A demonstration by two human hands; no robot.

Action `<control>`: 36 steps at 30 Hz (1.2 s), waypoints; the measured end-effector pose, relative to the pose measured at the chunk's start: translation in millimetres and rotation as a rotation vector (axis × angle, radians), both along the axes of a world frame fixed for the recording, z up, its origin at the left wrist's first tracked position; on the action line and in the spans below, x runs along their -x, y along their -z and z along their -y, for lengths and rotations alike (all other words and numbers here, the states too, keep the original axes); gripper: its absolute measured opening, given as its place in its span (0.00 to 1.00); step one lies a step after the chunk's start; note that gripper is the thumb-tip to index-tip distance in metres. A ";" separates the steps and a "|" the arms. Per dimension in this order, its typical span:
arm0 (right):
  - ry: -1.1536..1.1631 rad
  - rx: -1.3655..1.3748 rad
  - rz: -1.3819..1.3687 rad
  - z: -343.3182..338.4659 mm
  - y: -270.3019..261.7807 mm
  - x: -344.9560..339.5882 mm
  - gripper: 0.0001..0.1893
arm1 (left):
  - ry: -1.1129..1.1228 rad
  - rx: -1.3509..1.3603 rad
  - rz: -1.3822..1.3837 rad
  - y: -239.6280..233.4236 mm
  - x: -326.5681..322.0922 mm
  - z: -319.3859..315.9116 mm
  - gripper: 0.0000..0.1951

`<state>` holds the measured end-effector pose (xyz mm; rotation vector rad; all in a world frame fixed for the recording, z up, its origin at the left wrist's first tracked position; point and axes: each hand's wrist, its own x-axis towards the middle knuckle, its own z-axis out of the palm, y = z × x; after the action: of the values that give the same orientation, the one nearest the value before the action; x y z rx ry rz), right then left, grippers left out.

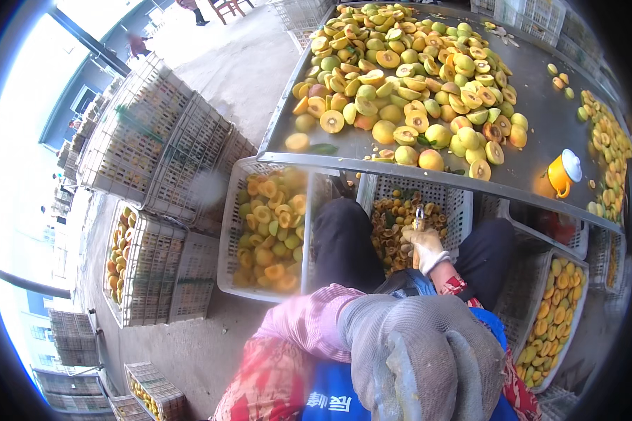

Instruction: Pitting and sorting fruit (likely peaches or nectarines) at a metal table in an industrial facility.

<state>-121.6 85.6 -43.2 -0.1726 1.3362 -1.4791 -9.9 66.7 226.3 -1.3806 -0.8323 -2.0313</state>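
Note:
My left hand (426, 358), in a grey knitted glove with worn patches, is large and close to the camera, in front of my blue apron (329, 394). Its fingertips are hidden, so whether it holds anything cannot be told. Lower between my knees, my right hand (424, 244), in a pale soiled glove, grips a hand tool (419, 213) with a metal head and a wooden-looking handle. Beneath it is a white plastic crate (459, 202) with small brown and yellow fruit pieces or pits. Halved and whole yellow-green stone fruit (416, 84) lie heaped on the metal table (532, 89) ahead.
A white crate of halved fruit (224, 263) stands beside my left knee, another crate (571, 337) at the right. Stacked crates (137, 131) rise at the left. A yellow enamel-like mug (558, 173) with a white lid stands near the table's edge. People are far off.

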 end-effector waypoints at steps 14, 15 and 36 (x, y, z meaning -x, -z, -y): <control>0.072 -0.010 0.072 -1.5 -11.9 1.3 0.13 | 0.032 -0.078 0.202 -5.8 -0.9 -6.5 0.14; 0.113 0.005 0.058 -1.4 -21.9 6.0 0.13 | 0.021 -0.120 0.242 -8.1 0.4 -5.3 0.14; 0.598 -0.015 -0.075 -23.1 -68.7 49.9 0.16 | -1.236 1.019 1.302 145.8 70.4 178.9 0.16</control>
<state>-171.5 108.6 25.5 0.2033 1.5378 -1.9691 -80.3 -112.3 80.6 0.5464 -2.5630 -1.1376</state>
